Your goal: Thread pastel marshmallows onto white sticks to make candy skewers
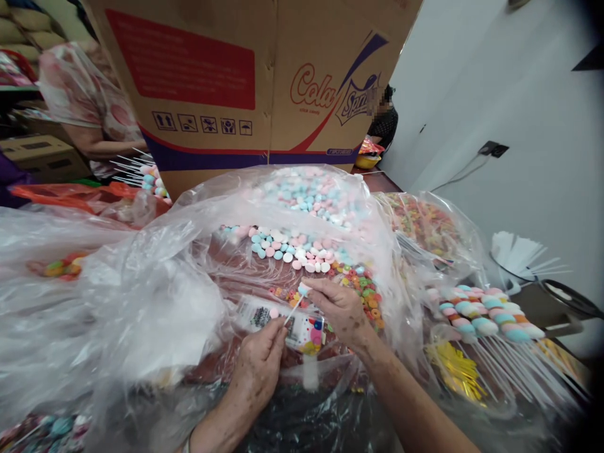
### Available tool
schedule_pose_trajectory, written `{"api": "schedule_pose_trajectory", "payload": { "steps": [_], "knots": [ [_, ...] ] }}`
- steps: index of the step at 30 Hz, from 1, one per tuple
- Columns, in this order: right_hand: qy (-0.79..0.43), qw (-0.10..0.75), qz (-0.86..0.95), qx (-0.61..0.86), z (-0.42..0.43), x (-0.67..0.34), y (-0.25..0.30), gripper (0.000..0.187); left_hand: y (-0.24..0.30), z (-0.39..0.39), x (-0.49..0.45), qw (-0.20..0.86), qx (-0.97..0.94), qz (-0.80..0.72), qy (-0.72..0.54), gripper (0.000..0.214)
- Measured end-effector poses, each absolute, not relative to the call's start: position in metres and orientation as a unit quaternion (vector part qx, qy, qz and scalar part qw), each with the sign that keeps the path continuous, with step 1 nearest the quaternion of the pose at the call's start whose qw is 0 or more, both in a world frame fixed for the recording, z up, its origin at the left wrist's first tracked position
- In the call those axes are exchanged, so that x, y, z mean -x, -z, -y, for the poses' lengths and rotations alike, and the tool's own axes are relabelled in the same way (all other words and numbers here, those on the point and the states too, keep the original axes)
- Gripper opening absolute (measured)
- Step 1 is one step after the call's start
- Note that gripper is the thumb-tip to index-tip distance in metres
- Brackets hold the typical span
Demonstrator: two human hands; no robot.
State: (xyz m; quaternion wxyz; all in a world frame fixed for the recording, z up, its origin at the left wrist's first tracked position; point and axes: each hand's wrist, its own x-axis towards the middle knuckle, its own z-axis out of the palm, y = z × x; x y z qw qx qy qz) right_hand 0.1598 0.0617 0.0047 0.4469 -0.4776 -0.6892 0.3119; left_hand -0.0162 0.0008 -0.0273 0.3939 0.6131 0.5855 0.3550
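My left hand [262, 352] pinches a thin white stick [294, 309] that points up and to the right. At its upper end, my right hand [337, 308] grips a small pale blue and white candy [303, 289] between thumb and fingers; the stick's tip meets it. Under both hands lies a printed clear wrapper [306, 332] with coloured dots. Just beyond them is a spread of pink, blue and white round candies [287, 245], spilling from a large clear plastic bag [311, 189]. Small ring-shaped candies [370, 296] in orange, green and red lie beside my right hand.
A tall cardboard box [268, 82] stands behind the candies. Finished candy sticks [491, 311] and yellow twist ties [455, 371] lie at the right, near a holder of white sticks [519, 251]. Crumpled plastic [155, 302] covers the left. Another person [89, 107] sits at the back left.
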Motion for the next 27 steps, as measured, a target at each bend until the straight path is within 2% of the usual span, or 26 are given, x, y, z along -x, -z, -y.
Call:
{"api": "schedule_pose_trajectory", "payload": {
  "steps": [9, 13, 15, 17, 19, 21, 23, 27],
  "knots": [
    [-0.346, 0.415, 0.723, 0.431, -0.031, -0.13, 0.005, 0.03, 0.022, -0.002, 0.021, 0.41, -0.609, -0.58, -0.352, 0.035],
    [-0.301, 0.379, 0.712, 0.509, -0.04, -0.16, -0.016, 0.035, 0.023, -0.002, 0.021, 0.43, -0.592, -0.585, -0.35, 0.032],
    [-0.194, 0.313, 0.731, 0.575, -0.049, -0.188, -0.025, 0.03, 0.025, -0.002, 0.021, 0.435, -0.586, -0.589, -0.347, 0.033],
    [-0.096, 0.182, 0.745, 0.635, -0.056, -0.212, -0.026, 0.025, 0.027, -0.001, 0.022, 0.439, -0.586, -0.587, -0.346, 0.032],
    [-0.043, 0.066, 0.735, 0.673, -0.058, -0.225, -0.021, 0.023, 0.029, 0.0, 0.023, 0.443, -0.588, -0.581, -0.347, 0.032],
    [-0.02, 0.021, 0.732, 0.681, -0.057, -0.226, -0.012, 0.025, 0.031, 0.0, 0.023, 0.446, -0.588, -0.576, -0.351, 0.032],
    [-0.022, 0.047, 0.755, 0.654, -0.057, -0.22, -0.004, 0.027, 0.032, -0.001, 0.023, 0.447, -0.587, -0.575, -0.353, 0.031],
    [-0.067, 0.17, 0.799, 0.572, -0.065, -0.211, 0.001, 0.027, 0.033, -0.001, 0.022, 0.45, -0.582, -0.571, -0.363, 0.029]
  ]
}}
